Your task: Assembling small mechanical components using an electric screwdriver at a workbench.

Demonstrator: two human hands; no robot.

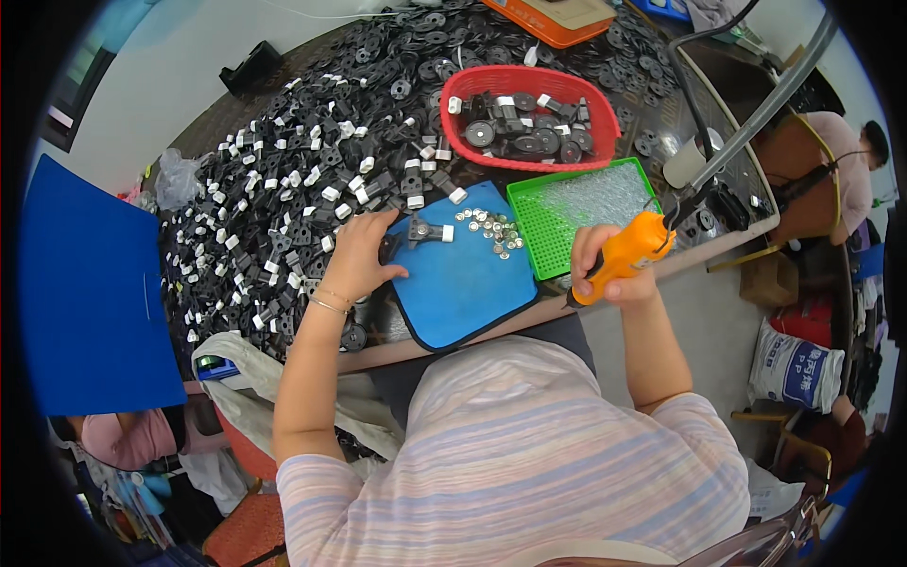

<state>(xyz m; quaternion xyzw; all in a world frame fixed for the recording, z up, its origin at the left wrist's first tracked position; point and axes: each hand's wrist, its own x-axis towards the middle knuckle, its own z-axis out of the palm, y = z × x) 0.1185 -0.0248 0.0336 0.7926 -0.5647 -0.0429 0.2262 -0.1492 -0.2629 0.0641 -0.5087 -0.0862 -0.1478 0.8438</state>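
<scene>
Clasping an orange power driver (pixel 631 249) in the right hand (pixel 612 269), fingers wrapping its body, and pointing its dark tip toward the near left, close to the near edge of the table (pixel 709 249). Curving the left hand (pixel 357 255), thumb apart from fingers, around a small dark piece (pixel 387 249) at the left side of the blue mat (pixel 463 293); not being able to tell about a firm grip there. Having a black part with a white end (pixel 425 231) lying on the mat just right of those fingers, small round metal pieces (pixel 488 227) lying farther right, and a green tray (pixel 529 213) sitting beyond the mat's right side. Probably calling for a flat, steady seat for the part, fingertips well clear of the tip, the driver standing square to the work, and light pressure. Possibly risking scattered metal pieces with any careless sweep across the mat. Showing printed characters and a blue panel on the white sack (pixel 794 369) at the right; bearing dark lettering, blurring too much for reading, on the orange box (pixel 557 21) at the far side.
</scene>
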